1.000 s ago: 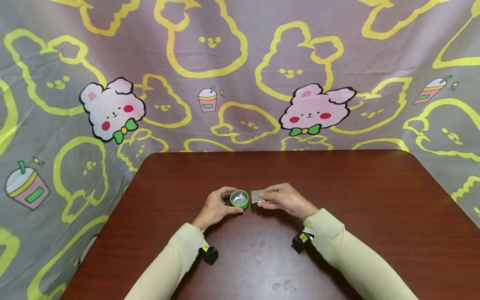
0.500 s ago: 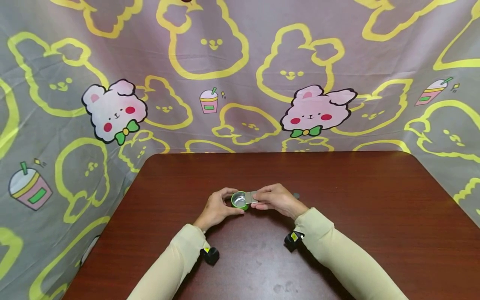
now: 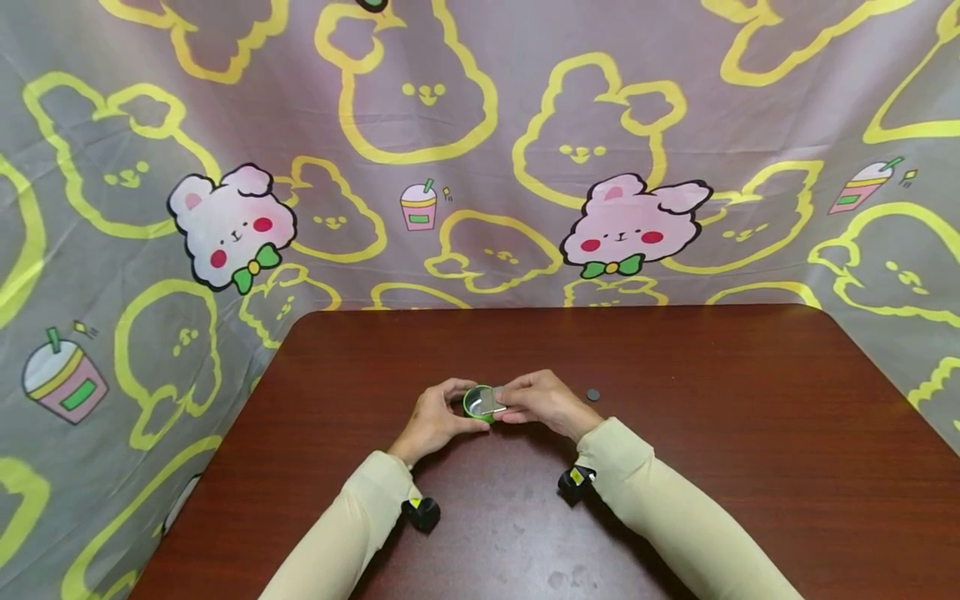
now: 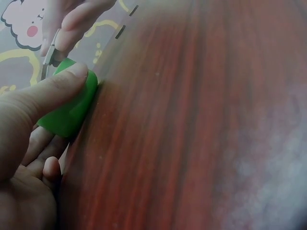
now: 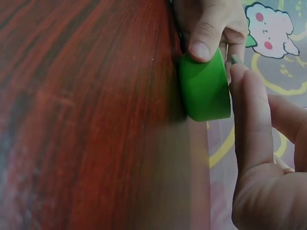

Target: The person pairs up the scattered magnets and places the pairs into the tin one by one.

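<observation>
Curled round the green bowl [image 5: 206, 91], our left hand [image 3: 435, 417] is clamped with the thumb on the near wall and the fingers round the far side, parted just as far as the bowl is wide. We hold it upright by its outer wall, presumably to steady it while leaving the silvery mouth uncovered by our fingers. Its base seems to rest on the brown table [image 3: 712, 400], in front of us and between our two hands.

Next, over the right part of that mouth, lies a thin grey metallic piece [image 3: 491, 400]; whether it touches the rim, we cannot tell. Our right hand [image 3: 543, 400] pinches its outer end, digits closed together on it with only its thinness between them. Holding it by that end, we judge, lets the other end reach over the bowl and keeps our fingertips mostly outside the rim.

Farther right, just beyond the right hand, a small dark disc [image 3: 593, 395] lies flat on the table, touched by neither hand.
</observation>
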The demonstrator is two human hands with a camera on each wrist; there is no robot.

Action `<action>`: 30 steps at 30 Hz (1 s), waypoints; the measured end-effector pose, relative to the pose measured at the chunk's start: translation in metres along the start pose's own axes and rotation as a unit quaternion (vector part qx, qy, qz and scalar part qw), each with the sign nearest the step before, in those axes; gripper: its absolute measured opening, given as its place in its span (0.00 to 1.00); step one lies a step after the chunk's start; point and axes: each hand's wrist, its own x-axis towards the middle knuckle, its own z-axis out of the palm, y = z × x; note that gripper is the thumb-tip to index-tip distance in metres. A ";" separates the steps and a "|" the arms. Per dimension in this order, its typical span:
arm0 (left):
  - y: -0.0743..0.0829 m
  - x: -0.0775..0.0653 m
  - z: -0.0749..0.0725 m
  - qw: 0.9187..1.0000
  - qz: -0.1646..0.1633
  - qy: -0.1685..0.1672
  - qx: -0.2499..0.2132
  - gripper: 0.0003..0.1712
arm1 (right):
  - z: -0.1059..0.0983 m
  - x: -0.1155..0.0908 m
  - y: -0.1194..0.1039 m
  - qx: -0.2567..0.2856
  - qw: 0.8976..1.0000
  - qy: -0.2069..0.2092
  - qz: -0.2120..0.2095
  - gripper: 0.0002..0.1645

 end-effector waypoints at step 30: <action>0.000 0.000 -0.001 1.000 0.006 0.005 -0.001 0.35 | -0.002 -0.005 0.002 -0.043 0.999 0.012 -0.008 0.17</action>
